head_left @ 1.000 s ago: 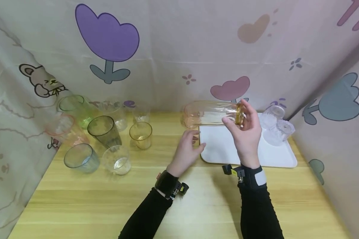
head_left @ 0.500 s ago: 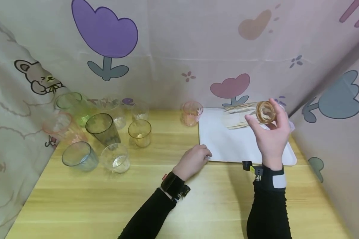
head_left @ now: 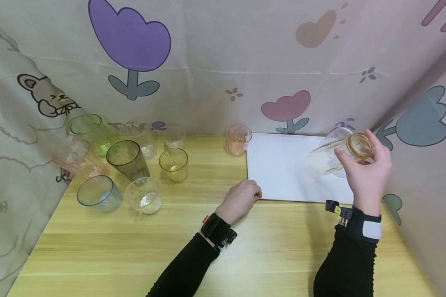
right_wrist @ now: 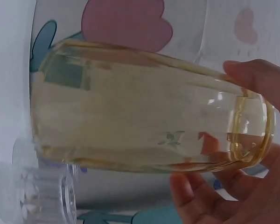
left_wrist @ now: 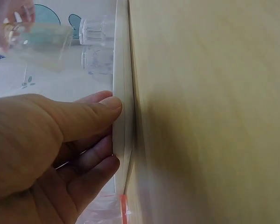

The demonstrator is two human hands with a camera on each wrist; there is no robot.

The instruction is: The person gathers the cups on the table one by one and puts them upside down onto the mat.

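My right hand (head_left: pixel 369 179) grips an amber-tinted glass tumbler (right_wrist: pixel 144 107) by its thick base. The tumbler is tilted on its side above the right part of a white tray (head_left: pixel 282 165), its wide mouth pointing left. Thumb and fingers of my left hand (head_left: pixel 241 200) hold the tray's front rim near its left corner; the left wrist view shows the thumb (left_wrist: pixel 109 105) on that rim. Two clear glasses (left_wrist: pixel 97 58) stand upside down on the tray, close to the tumbler and partly hidden by it in the head view.
A small pink glass (head_left: pixel 239 141) stands beside the tray's back left corner. Several upright glasses, among them a dark tumbler (head_left: pixel 128 161), a small yellow glass (head_left: pixel 174 165) and a blue one (head_left: pixel 99 194), stand on the left of the wooden table (head_left: pixel 134 251). Printed curtains (head_left: pixel 208 53) close the back and sides.
My right hand has carried the amber tumbler rightward over the tray, its base turning more toward the camera. My left hand has come down to the tray's front rim and stays there.
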